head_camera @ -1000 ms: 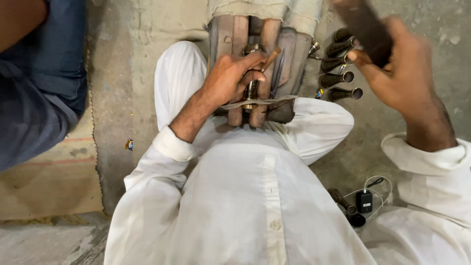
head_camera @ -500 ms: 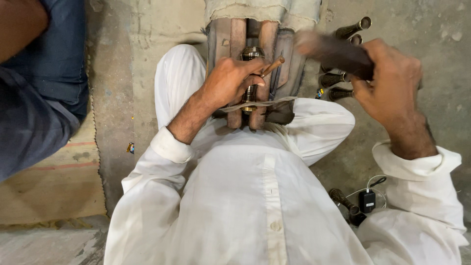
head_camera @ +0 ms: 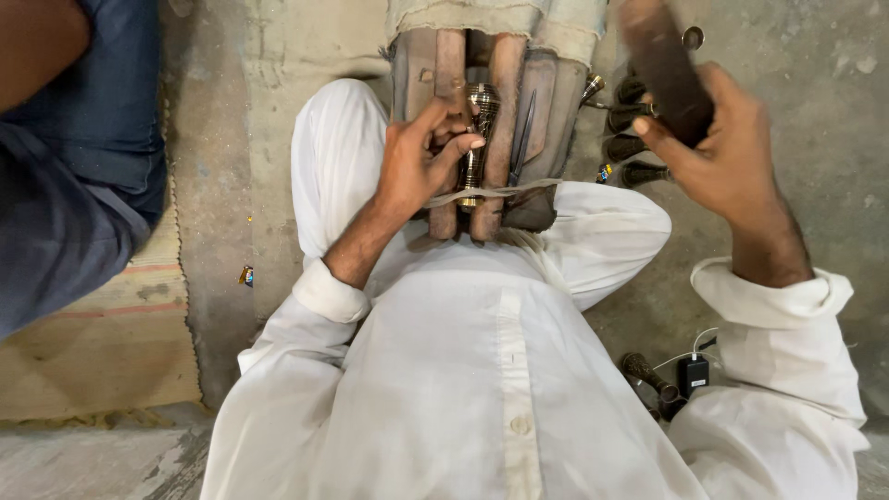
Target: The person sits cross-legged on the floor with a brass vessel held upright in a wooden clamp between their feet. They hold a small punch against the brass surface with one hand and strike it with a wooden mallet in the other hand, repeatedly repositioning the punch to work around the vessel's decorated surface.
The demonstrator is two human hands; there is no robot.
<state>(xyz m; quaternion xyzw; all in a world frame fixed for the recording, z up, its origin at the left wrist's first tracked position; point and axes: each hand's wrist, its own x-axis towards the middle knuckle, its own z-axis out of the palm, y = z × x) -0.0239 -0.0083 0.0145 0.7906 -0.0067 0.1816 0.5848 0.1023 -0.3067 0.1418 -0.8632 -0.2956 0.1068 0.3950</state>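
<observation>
Brass piece pinched by left hand — between wooden clamp bars.
Right hand, right of clamp, grip closed around dark blurred mallet.

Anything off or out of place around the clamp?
Nothing looks damaged or spilled. The left hand steadies a brass piece between the wooden bars; the right hand holds a dark block, blurred. Loose metal pieces lie on the concrete floor.

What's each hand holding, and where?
Left hand steadies the brass piece at its side; right hand grips the dark mallet by its lower end.
</observation>
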